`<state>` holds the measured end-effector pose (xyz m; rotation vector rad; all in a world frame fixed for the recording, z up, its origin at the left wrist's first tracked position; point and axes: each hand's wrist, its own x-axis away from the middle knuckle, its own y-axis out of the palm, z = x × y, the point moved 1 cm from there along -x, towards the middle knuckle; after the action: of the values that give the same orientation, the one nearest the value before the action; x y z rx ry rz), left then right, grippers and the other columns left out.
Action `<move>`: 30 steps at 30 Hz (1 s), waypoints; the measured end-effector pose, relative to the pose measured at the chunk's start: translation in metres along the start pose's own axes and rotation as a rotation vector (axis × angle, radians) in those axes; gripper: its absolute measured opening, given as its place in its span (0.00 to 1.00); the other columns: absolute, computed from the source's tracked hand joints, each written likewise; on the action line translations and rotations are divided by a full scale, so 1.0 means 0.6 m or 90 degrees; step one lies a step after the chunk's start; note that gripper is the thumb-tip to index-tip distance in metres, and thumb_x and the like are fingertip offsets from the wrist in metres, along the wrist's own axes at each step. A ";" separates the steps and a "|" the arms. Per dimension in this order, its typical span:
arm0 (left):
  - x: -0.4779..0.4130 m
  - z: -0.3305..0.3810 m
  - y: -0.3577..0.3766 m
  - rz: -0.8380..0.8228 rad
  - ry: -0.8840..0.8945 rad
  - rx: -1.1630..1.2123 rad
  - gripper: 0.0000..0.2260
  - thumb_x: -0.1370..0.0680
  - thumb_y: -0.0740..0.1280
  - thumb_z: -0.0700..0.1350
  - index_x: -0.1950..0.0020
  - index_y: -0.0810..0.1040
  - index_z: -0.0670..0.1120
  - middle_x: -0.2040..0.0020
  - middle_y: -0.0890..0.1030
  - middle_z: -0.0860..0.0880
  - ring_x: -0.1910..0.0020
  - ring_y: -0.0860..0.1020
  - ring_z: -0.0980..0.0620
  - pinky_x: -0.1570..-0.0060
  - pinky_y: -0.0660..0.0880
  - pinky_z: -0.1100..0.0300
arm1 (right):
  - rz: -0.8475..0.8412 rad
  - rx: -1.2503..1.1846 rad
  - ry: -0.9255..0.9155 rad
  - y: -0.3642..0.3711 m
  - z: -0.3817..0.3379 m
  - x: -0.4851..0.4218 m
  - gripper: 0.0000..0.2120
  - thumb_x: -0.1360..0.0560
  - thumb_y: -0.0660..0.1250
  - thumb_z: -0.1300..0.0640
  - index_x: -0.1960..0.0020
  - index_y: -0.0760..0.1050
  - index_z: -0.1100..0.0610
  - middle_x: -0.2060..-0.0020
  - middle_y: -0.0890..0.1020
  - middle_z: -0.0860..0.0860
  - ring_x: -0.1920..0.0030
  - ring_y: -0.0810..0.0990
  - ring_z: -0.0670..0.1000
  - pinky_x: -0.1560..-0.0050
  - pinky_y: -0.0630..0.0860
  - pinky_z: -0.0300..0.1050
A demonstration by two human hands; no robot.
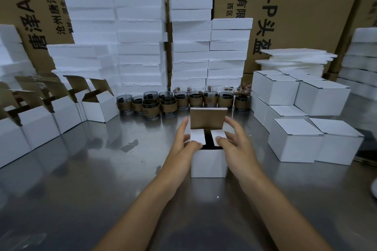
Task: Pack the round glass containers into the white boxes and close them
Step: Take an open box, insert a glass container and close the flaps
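In the head view, the left hand [184,144] and right hand [234,142], fingers loosely extended, press the side flaps [197,136] down on the near-centre white box [209,163], whose lid [208,119] stands upright. Closed boxes [295,142] are stacked at right, but a row of glass containers [183,102] at far centre and open boxes [100,108] at left suggest much remains.

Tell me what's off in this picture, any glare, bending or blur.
Head view: the wide lens bows the cardboard cartons and foam stacks at the edges; head view again, the steel table mirrors the stacks in a soft sheen, no harsh glare; the right hand looks slightly motion-soft at the white box; the glass containers are fairly sharp.
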<state>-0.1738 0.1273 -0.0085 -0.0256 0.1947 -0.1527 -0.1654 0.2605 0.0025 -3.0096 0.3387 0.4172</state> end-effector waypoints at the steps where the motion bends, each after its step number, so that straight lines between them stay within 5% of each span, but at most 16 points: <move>1: 0.001 0.001 -0.001 0.005 0.014 0.002 0.24 0.22 0.60 0.43 0.40 0.62 0.74 0.38 0.72 0.56 0.40 0.72 0.61 0.42 0.69 0.63 | 0.002 -0.008 0.002 0.001 0.000 0.000 0.19 0.23 0.62 0.65 0.49 0.71 0.38 0.57 0.79 0.43 0.60 0.78 0.36 0.65 0.70 0.25; 5: 0.002 0.005 -0.004 0.027 0.074 0.025 0.20 0.23 0.60 0.35 0.43 0.72 0.61 0.43 0.75 0.54 0.53 0.76 0.68 0.60 0.72 0.74 | 0.031 -0.039 0.009 0.006 0.004 -0.003 0.12 0.21 0.58 0.62 0.55 0.75 0.47 0.60 0.80 0.43 0.62 0.77 0.38 0.63 0.71 0.32; 8: 0.003 0.006 -0.005 0.020 0.078 0.036 0.17 0.24 0.60 0.33 0.45 0.74 0.54 0.48 0.78 0.52 0.59 0.78 0.67 0.64 0.71 0.74 | 0.040 -0.044 0.010 0.009 0.005 -0.003 0.14 0.19 0.52 0.46 0.56 0.75 0.46 0.57 0.79 0.43 0.53 0.78 0.43 0.51 0.72 0.38; 11: 0.002 0.006 -0.009 0.014 0.078 0.024 0.14 0.24 0.61 0.35 0.47 0.75 0.54 0.50 0.79 0.53 0.56 0.78 0.64 0.61 0.71 0.74 | -0.008 -0.014 -0.046 0.012 0.004 0.007 0.18 0.30 0.54 0.33 0.50 0.72 0.41 0.52 0.77 0.38 0.51 0.75 0.34 0.53 0.69 0.27; 13: 0.001 0.007 -0.012 0.010 0.063 0.031 0.13 0.24 0.61 0.37 0.49 0.77 0.54 0.51 0.81 0.53 0.51 0.78 0.59 0.55 0.72 0.71 | -0.029 0.035 -0.074 0.011 0.006 0.010 0.14 0.27 0.62 0.41 0.43 0.71 0.43 0.48 0.77 0.41 0.48 0.74 0.36 0.56 0.67 0.22; 18: -0.001 0.010 -0.022 0.014 0.029 0.060 0.13 0.24 0.57 0.52 0.53 0.82 0.59 0.49 0.82 0.56 0.40 0.75 0.54 0.34 0.66 0.52 | -0.040 0.110 -0.131 0.005 0.013 0.011 0.11 0.25 0.64 0.47 0.43 0.70 0.43 0.43 0.75 0.44 0.45 0.74 0.41 0.48 0.71 0.35; 22: 0.002 0.009 -0.023 0.001 0.036 0.027 0.13 0.29 0.61 0.60 0.51 0.81 0.59 0.49 0.81 0.57 0.43 0.76 0.56 0.36 0.69 0.53 | -0.044 0.145 -0.185 0.003 0.014 0.012 0.09 0.25 0.64 0.49 0.45 0.71 0.43 0.44 0.74 0.44 0.44 0.72 0.37 0.48 0.67 0.27; 26: 0.006 0.007 -0.027 -0.002 0.027 0.043 0.12 0.30 0.63 0.55 0.50 0.81 0.59 0.44 0.80 0.54 0.40 0.75 0.54 0.34 0.67 0.48 | -0.057 0.157 -0.212 0.000 0.018 0.014 0.09 0.25 0.67 0.52 0.48 0.72 0.42 0.43 0.74 0.43 0.42 0.70 0.34 0.45 0.64 0.25; 30: 0.008 0.005 -0.028 0.000 0.024 0.062 0.14 0.29 0.63 0.50 0.47 0.80 0.64 0.40 0.78 0.56 0.38 0.74 0.57 0.36 0.68 0.55 | -0.074 0.103 -0.142 -0.002 0.023 0.013 0.06 0.23 0.64 0.54 0.51 0.76 0.43 0.39 0.72 0.40 0.38 0.69 0.34 0.43 0.64 0.27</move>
<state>-0.1709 0.1100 -0.0059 0.0739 0.2247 -0.1631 -0.1614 0.2617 -0.0130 -2.7721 0.1707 0.6724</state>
